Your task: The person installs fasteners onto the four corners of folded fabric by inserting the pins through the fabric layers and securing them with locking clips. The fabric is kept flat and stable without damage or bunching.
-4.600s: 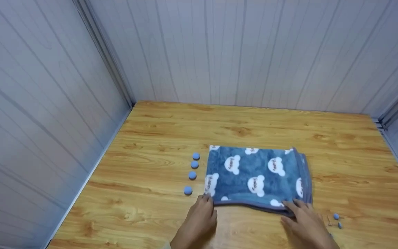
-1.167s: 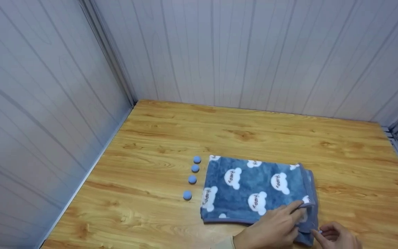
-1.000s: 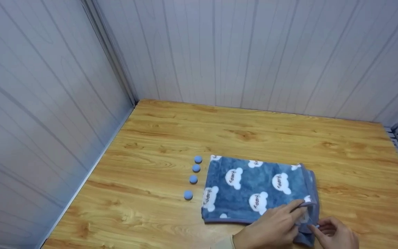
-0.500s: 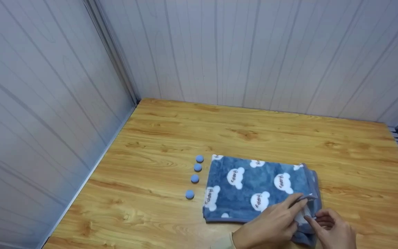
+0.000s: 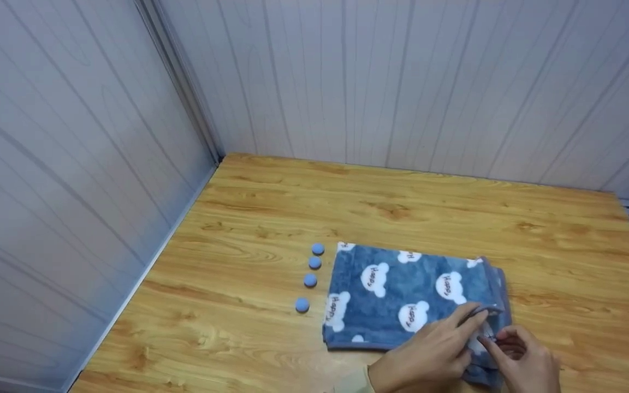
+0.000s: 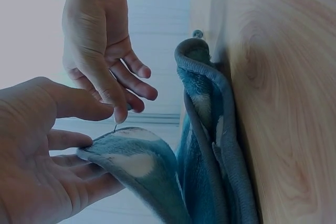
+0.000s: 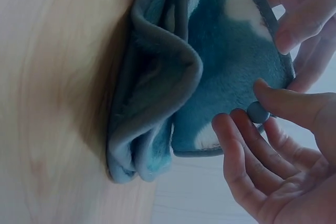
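Observation:
A folded blue fleece blanket (image 5: 388, 297) with white bear heads lies on the wooden table. My left hand (image 5: 429, 349) pinches its front right corner and lifts that layer, as the left wrist view also shows. Thumb and fingers of my right hand (image 5: 530, 363) pinch a pin with a round blue head (image 7: 258, 112). The pin's thin metal shaft (image 6: 115, 128) points at the lifted corner (image 6: 123, 145), its tip right at the blanket's edge. Lower layers of the blanket stand folded under the raised corner in both wrist views.
Several round blue heads, such as this one (image 5: 302, 304), stand in a row left of the blanket on the table (image 5: 211, 305). Pale panel walls (image 5: 101, 180) enclose the table at the back and sides.
Earlier both hands rested at the blanket's front edge; now the left lifts the right corner and the right holds a pin. Over the last second the right hand moves closer to that corner.

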`<state>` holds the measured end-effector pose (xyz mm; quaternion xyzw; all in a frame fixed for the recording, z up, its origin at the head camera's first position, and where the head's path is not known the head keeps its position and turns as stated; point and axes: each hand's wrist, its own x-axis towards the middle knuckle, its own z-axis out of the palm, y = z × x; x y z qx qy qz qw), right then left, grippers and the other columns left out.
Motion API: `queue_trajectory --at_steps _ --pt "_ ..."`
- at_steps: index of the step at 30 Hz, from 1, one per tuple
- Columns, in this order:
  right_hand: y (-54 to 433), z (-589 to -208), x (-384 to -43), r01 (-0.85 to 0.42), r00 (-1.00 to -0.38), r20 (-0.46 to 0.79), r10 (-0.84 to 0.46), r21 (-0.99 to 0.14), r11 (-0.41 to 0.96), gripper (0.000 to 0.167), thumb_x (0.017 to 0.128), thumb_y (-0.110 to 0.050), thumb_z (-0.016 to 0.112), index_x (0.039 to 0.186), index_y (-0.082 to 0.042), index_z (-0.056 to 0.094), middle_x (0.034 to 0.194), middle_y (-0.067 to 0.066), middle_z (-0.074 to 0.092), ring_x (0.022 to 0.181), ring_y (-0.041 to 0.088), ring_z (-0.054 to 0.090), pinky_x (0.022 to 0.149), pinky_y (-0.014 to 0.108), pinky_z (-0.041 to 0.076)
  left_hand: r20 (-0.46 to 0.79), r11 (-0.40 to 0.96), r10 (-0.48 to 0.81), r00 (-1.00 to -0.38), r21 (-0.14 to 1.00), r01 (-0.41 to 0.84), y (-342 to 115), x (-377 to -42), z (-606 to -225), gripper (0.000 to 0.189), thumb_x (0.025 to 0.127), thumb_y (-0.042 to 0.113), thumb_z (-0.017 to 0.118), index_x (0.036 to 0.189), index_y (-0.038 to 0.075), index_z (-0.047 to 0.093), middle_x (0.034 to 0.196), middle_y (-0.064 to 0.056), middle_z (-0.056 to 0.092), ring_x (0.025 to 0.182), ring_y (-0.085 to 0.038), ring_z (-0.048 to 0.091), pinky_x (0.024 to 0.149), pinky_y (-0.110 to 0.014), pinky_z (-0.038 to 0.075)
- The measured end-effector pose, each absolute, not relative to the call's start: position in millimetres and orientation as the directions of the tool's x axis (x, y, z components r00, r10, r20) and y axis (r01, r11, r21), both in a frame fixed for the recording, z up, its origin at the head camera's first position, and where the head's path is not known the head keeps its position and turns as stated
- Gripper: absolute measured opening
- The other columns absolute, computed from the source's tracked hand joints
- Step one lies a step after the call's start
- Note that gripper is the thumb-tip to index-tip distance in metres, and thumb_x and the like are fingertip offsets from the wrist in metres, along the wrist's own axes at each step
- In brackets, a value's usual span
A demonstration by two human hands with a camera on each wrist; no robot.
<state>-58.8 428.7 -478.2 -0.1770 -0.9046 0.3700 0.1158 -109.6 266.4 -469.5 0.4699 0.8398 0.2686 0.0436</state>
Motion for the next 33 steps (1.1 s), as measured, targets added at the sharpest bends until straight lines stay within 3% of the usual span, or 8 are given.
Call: queue_trajectory --at_steps 6,14,27,33 --pt "425.3 -477.7 -59.6 0.190 -0.910 0.138 0.390 -0.699 0.690 0.020 0.073 -0.011 0.081 0.077 -0.004 0.063 0.068 0.005 0.064 0.055 0.009 0.061 0.051 0.021 0.049 0.183 0.418 0.818 -0.545 0.461 0.782 266.3 -108.8 -469.2 0.061 0.094 0.011 0.051 0.149 0.014 0.027 0.150 0.000 0.024 0.067 0.004 0.040 0.054 -0.009 0.030" --pt "424.2 -480.9 -62.4 0.131 -0.912 0.198 0.359 -0.688 0.713 0.021 0.070 -0.005 0.082 0.077 -0.003 0.062 0.072 0.014 0.068 0.057 0.014 0.064 0.052 0.021 0.050 0.118 0.405 0.852 -0.510 0.468 0.785 265.8 -108.1 -469.1 0.064 0.096 0.015 0.049 0.151 0.018 0.018 0.154 0.003 0.016 0.090 0.006 0.048 0.062 -0.008 0.034" --pt "420.1 -476.9 -66.6 0.129 -0.915 0.182 0.361 -0.714 0.688 0.017 0.072 0.000 0.078 0.085 0.000 0.066 0.076 0.015 0.069 0.060 0.006 0.062 0.053 0.013 0.045 0.128 0.375 0.862 -0.491 0.491 0.786 265.8 -106.3 -468.9 0.069 0.095 0.014 0.050 0.152 0.021 0.012 0.154 0.008 0.016 0.064 0.006 0.041 0.055 -0.009 0.031" --pt "420.9 -474.2 -68.0 0.115 -0.918 0.182 0.353 -0.729 0.675 0.034 0.073 0.001 0.077 0.101 0.001 0.059 0.080 0.016 0.070 0.060 0.000 0.061 0.054 0.009 0.043 0.109 0.375 0.866 -0.488 0.505 0.778 264.5 -107.7 -467.6 0.069 0.096 0.012 0.048 0.152 0.021 0.010 0.155 0.008 0.013 0.060 0.004 0.041 0.054 -0.009 0.029"
